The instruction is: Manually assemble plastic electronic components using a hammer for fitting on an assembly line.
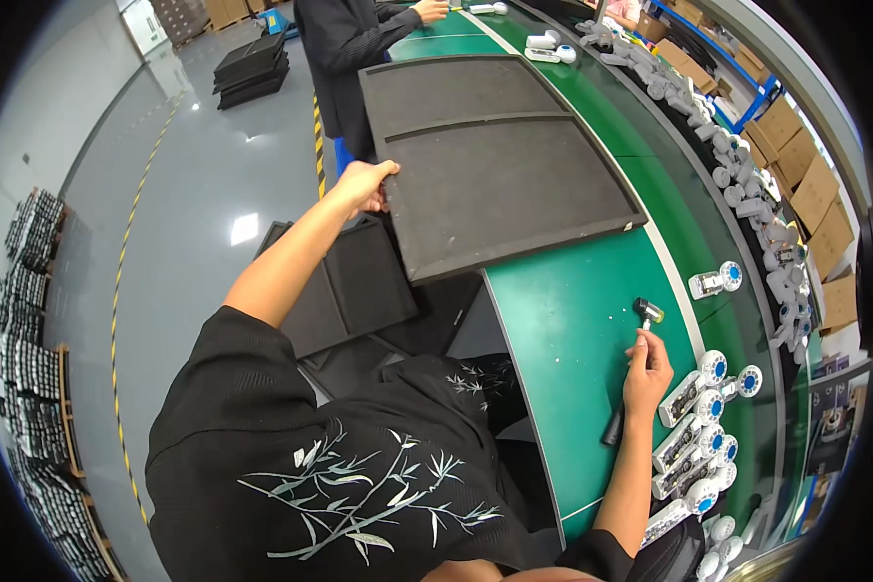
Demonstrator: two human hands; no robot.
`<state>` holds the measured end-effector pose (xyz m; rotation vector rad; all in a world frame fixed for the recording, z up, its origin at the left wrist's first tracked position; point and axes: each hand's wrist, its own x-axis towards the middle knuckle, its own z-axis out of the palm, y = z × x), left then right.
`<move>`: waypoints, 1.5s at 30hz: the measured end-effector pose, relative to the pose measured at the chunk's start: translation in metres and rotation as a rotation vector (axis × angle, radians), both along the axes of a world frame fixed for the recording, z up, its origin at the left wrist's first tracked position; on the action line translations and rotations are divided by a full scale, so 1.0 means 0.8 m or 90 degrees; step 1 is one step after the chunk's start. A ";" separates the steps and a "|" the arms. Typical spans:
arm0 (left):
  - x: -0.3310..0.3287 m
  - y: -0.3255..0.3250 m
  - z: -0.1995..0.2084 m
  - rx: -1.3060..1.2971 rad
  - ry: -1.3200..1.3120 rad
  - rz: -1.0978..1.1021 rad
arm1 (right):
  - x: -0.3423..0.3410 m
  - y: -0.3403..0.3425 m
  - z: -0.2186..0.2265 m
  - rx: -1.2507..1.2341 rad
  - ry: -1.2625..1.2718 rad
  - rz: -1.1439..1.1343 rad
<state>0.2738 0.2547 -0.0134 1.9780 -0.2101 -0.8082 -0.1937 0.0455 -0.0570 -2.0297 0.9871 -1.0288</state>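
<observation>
My left hand (365, 186) is closed on the left edge of a large black tray (504, 184). The tray is shallow, with a raised rim and a divider across it, and it lies over the green worktable (572, 320), its near left corner sticking out past the table edge. My right hand (647, 369) is closed round the shaft of a small mallet (649, 310), above the table. Its head is black and yellowish; the end of its black handle shows below the hand. Beside this hand stand several white handheld devices (684, 398) with round blue discs.
More black trays (359, 281) are stacked low at my left, others (252, 70) on the floor behind. A single white device (716, 280) lies on the green conveyor belt (650, 184). A co-worker in dark clothes (344, 58) stands beyond the tray. Stacked goods (31, 320) line the left wall.
</observation>
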 end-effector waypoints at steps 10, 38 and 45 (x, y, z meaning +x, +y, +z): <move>0.063 0.251 -0.064 -0.275 -0.036 0.217 | -0.005 -0.001 -0.005 0.016 -0.012 -0.017; -0.096 0.199 -0.178 0.007 0.085 -0.352 | -0.008 -0.006 -0.007 0.053 -0.008 -0.035; -0.245 0.052 0.149 -0.984 -0.056 -0.727 | -0.019 -0.012 -0.008 0.071 -0.025 -0.027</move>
